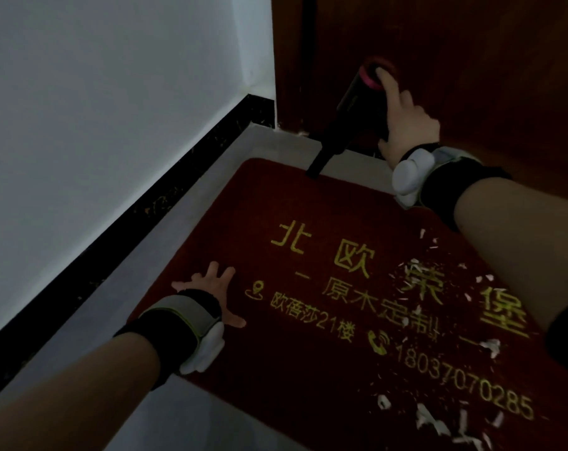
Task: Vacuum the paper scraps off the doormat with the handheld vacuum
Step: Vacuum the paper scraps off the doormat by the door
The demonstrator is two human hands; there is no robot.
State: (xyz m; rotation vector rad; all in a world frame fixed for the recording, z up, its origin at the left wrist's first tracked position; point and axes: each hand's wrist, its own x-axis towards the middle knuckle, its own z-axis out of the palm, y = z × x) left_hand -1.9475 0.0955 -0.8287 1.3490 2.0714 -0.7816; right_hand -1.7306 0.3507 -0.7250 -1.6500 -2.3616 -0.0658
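Dim hallway corner, head view looking down. Red doormat [308, 249] with yellow printed characters and a phone number is lying on the pale floor [165, 242], its far edge just beside the dark wooden door [471, 76].

Handheld vacuum [344, 112], black with a pink ring at its upper end, is leaning tilted against the door, narrow nozzle pointing down-left and its tip sitting at the far edge of the doormat.

Right hand [406, 125] is reaching to the vacuum: index finger stretched straight up, its tip touching the pink-ringed end, thumb lying along the body lower down. The remaining fingers are hidden behind the hand, so I cannot tell whether it is actually gripping the vacuum.

Left hand [211, 288] is spread wide, fingers splayed and straight, holding nothing, palm down over the near-left part of the doormat; contact with the pile is not clear.

Both wrists are wearing dark bands with white devices strapped on.

Paper scraps [438, 320], white shreds and bits, are lying scattered over the right half of the doormat, from under the right forearm down to the bottom right corner, bigger pieces clustered near the bottom edge. They are well apart from the nozzle.

White wall [113, 92] with black baseboard [145, 209] is running along the left.
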